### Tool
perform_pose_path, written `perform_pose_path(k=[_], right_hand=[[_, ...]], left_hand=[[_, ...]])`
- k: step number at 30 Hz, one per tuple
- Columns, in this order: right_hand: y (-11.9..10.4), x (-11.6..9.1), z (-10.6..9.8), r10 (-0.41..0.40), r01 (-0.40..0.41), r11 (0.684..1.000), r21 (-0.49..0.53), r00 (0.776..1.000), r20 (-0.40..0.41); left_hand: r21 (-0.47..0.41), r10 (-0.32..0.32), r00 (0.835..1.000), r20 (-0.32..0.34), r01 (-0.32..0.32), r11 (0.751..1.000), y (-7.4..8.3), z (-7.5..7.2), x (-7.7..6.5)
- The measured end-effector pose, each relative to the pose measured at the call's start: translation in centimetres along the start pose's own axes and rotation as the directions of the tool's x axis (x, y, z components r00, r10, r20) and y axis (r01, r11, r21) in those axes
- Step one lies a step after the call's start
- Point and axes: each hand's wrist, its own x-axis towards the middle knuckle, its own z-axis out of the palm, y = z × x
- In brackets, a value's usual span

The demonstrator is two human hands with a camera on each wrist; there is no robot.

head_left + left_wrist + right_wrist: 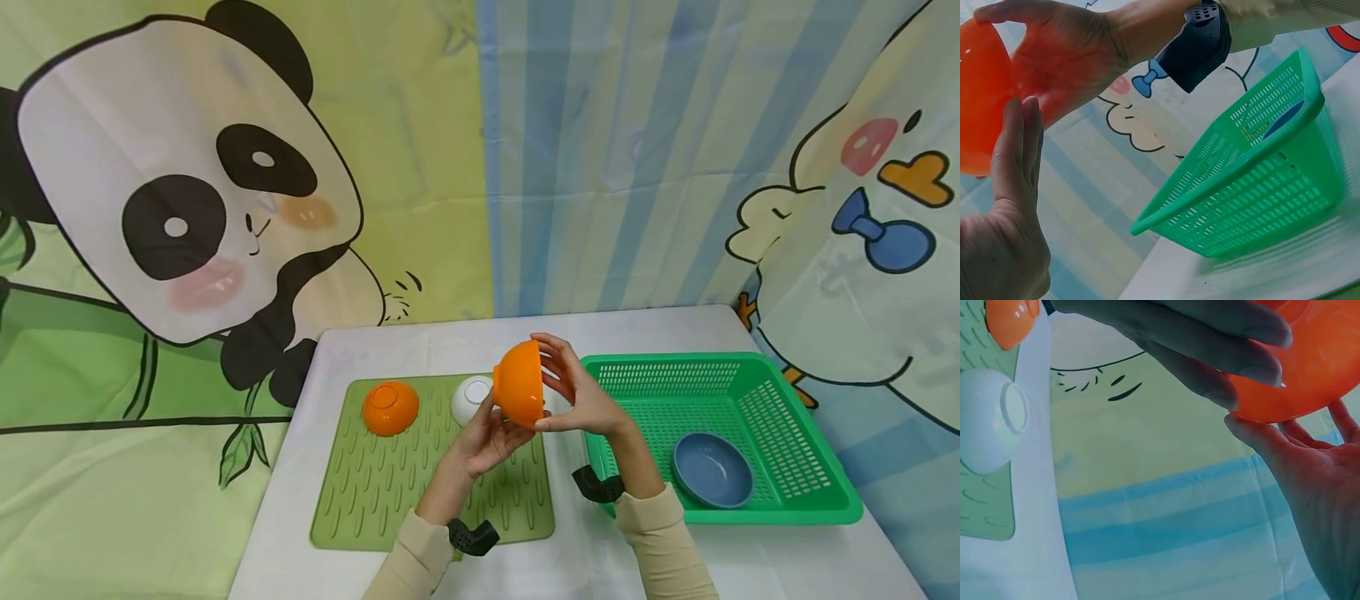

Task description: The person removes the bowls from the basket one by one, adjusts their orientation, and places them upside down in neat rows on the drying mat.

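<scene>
An orange bowl (519, 385) is held up on its side above the mat, its foot toward the left. My right hand (581, 392) grips its rim, thumb at the lower edge and fingers at the upper edge. Below and left of the bowl is my left hand (487, 442), touching its outside; in the left wrist view its fingers (1015, 144) look straight against the wall. A second orange bowl (391, 408) and a white bowl (471, 398) lie upside down on the green mat (360, 500). The held bowl partly hides the white one in the head view.
To the right, a green plastic basket (787, 513) stands on the white table (592, 575), with a blue bowl (712, 469) inside. A curtain (420, 167) with cartoon animals hangs behind the table. Each wrist wears a black device (473, 537).
</scene>
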Motion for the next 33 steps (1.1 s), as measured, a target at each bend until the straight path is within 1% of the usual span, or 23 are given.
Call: perform_pose_path(k=[4, 6, 8, 9, 11, 13, 15, 17, 19, 20, 22, 24, 26, 28, 30, 33], right_hand=[[0.0, 0.0, 0.0, -0.004, 0.004, 1.000, -0.002, 1.000, 0.009], [-0.1, 0.0, -0.1, 0.000, 0.000, 1.000, -0.012, 1.000, 0.013], [-0.5, 0.1, 0.0, -0.001, 0.001, 1.000, -0.026, 1.000, 0.010], [-0.8, 0.1, 0.0, -0.007, 0.007, 0.999, -0.040, 1.000, 0.004], [-1.4, 0.1, 0.1, -0.019, 0.018, 0.996, -0.087, 1.000, -0.015], [-1.8, 0.1, 0.2, -0.028, 0.020, 0.987, -0.157, 0.998, -0.048], [-1.7, 0.1, 0.4, -0.030, 0.007, 0.968, -0.252, 0.996, -0.086], [-0.9, -0.1, 0.4, -0.011, -0.036, 0.930, -0.366, 0.992, -0.125], [0.3, -0.2, 0.5, -0.003, -0.075, 0.877, -0.475, 0.987, -0.162], [1.0, -0.3, 0.5, -0.006, -0.089, 0.847, -0.523, 0.984, -0.177], [2.1, -0.5, 0.6, -0.020, -0.105, 0.795, -0.598, 0.980, -0.197], [3.0, -0.7, 0.8, -0.042, -0.101, 0.759, -0.643, 0.978, -0.204], [3.6, -0.8, 1.2, -0.056, -0.088, 0.743, -0.663, 0.979, -0.194], [4.2, -1.0, 1.6, -0.049, -0.085, 0.741, -0.666, 0.983, -0.179], [4.6, -1.2, 2.1, -0.027, -0.095, 0.741, -0.665, 0.985, -0.170], [5.2, -1.4, 2.7, -0.010, -0.106, 0.745, -0.659, 0.985, -0.170]], left_hand=[[0.043, 0.008, 0.999, -0.031, -0.007, 0.999, 0.4, 0.2, 0.0], [0.088, 0.013, 0.997, -0.070, -0.007, 0.996, 0.8, 0.3, -0.1], [0.146, 0.021, 0.991, -0.129, -0.002, 0.989, 1.4, 0.3, -0.2], [0.187, 0.027, 0.986, -0.161, 0.003, 0.982, 1.8, 0.2, -0.3], [0.275, 0.044, 0.971, -0.234, 0.023, 0.961, 2.6, -0.1, -0.6], [0.370, 0.062, 0.949, -0.308, 0.060, 0.927, 3.5, -0.5, -0.8], [0.468, 0.087, 0.922, -0.377, 0.109, 0.877, 4.4, -0.8, -1.0], [0.562, 0.117, 0.894, -0.432, 0.166, 0.810, 5.2, -1.0, -1.2], [0.646, 0.159, 0.864, -0.477, 0.222, 0.731, 5.9, -0.9, -1.2], [0.682, 0.181, 0.853, -0.491, 0.247, 0.689, 6.2, -0.7, -1.2], [0.739, 0.220, 0.832, -0.510, 0.292, 0.607, 6.6, -0.4, -1.0], [0.783, 0.257, 0.816, -0.518, 0.330, 0.528, 7.1, 0.1, -0.8], [0.807, 0.277, 0.805, -0.525, 0.367, 0.463, 7.5, 0.6, -0.6], [0.822, 0.292, 0.795, -0.531, 0.400, 0.405, 7.8, 1.1, -0.5], [0.829, 0.295, 0.792, -0.535, 0.424, 0.364, 8.1, 1.5, -0.5], [0.830, 0.287, 0.789, -0.543, 0.454, 0.323, 8.3, 1.9, -0.6]])
